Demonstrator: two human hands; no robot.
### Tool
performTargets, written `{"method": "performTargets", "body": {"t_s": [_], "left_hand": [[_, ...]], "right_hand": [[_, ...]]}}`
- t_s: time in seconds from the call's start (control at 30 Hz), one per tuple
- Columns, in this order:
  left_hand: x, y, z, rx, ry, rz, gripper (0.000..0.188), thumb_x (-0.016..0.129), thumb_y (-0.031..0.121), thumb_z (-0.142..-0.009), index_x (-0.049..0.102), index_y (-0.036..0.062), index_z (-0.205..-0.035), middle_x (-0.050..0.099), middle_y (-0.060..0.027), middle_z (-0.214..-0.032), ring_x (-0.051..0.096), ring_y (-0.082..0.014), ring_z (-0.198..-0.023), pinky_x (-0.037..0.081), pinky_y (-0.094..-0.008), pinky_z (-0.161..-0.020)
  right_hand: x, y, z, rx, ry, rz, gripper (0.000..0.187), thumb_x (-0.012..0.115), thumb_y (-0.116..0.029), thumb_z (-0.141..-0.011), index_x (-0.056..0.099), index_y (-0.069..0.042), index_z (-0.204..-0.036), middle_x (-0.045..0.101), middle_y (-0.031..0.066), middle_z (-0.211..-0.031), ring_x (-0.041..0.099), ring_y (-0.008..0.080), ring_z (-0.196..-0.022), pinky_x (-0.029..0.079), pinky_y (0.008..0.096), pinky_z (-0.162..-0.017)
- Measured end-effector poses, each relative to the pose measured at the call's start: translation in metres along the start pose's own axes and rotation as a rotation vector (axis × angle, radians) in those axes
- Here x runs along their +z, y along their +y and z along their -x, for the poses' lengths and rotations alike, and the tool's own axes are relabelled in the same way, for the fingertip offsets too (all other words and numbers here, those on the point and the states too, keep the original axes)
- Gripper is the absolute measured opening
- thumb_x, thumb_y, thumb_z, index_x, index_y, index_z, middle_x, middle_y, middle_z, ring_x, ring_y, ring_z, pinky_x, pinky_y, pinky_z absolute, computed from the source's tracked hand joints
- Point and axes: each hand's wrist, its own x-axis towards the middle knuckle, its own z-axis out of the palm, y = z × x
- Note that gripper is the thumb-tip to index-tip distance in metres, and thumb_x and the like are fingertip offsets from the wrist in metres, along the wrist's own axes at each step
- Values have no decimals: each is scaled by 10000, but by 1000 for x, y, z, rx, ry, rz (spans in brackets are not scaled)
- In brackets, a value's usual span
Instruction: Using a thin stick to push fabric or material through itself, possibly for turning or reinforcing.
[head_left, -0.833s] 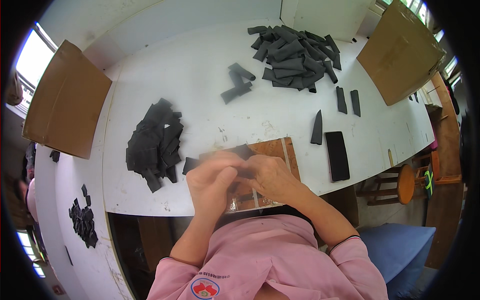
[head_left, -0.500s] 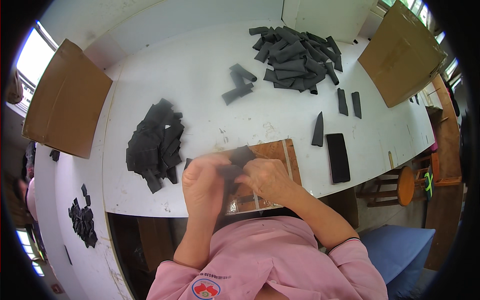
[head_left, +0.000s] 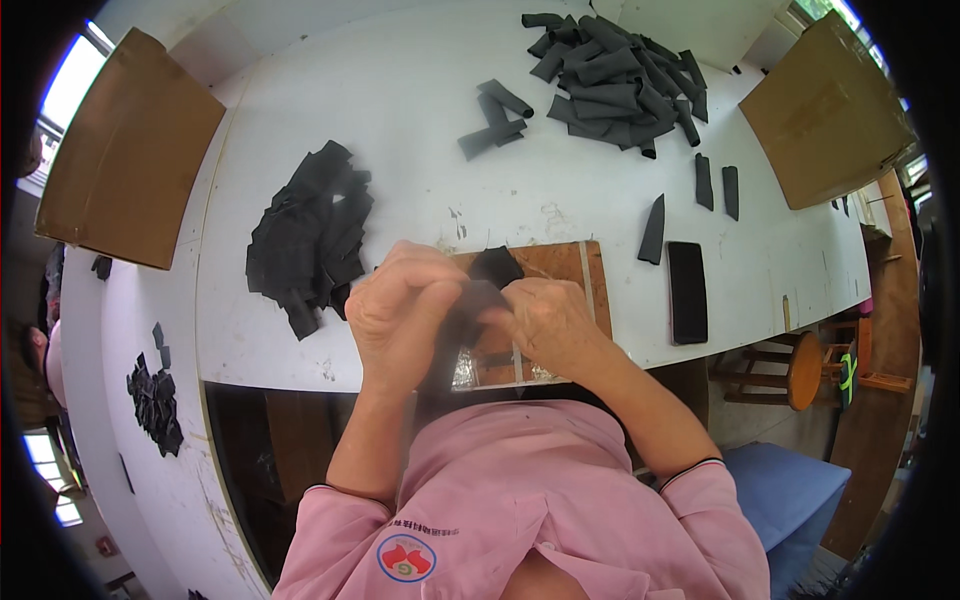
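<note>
Between my hands is a dark grey-black piece of fabric (head_left: 480, 297), blurred by motion. My left hand (head_left: 400, 310) is closed on its left side, and a smeared dark part hangs below that hand. The fingers of my right hand (head_left: 550, 322) pinch its right end. Under my hands, at the table's near edge, lies a brown wooden board (head_left: 580, 268) with pale strips. Another black fabric piece (head_left: 497, 265) rests on the board just beyond my fingers. Left of my left hand is a heap of flat black fabric pieces (head_left: 310, 235).
Tube-like dark fabric pieces (head_left: 620, 85) are piled at the far right. Several loose ones lie nearby, and a black phone (head_left: 687, 292) is at right. Cardboard boxes stand left (head_left: 130, 160) and right (head_left: 830, 120). A stool (head_left: 797, 370) is beyond the right edge.
The view has shifted, so the table's contents sit higher in the picture. Both hands still grip the fabric; the left has turned, with its fingers further over the piece.
</note>
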Motion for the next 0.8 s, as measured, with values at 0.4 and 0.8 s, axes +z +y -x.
{"method": "performTargets", "body": {"t_s": [0.4,0.8], "left_hand": [[-67,-124,60,-361,52,-1090,142,599,58,-703,542,-11,-813,511,-142,-767,484,-321,-777,400,-390,-677],[-69,-119,52,-231,60,-1003,68,557,34,-733,514,-6,-767,537,-160,-768,495,-316,-753,401,-393,-668]], "right_hand": [[-28,10,-14,513,261,-469,295,493,-264,-833,567,20,-811,547,63,-603,519,140,-556,416,272,-526],[18,-46,43,89,84,-229,100,618,-67,-720,532,-20,-701,517,87,-632,488,256,-564,386,326,-531]]}}
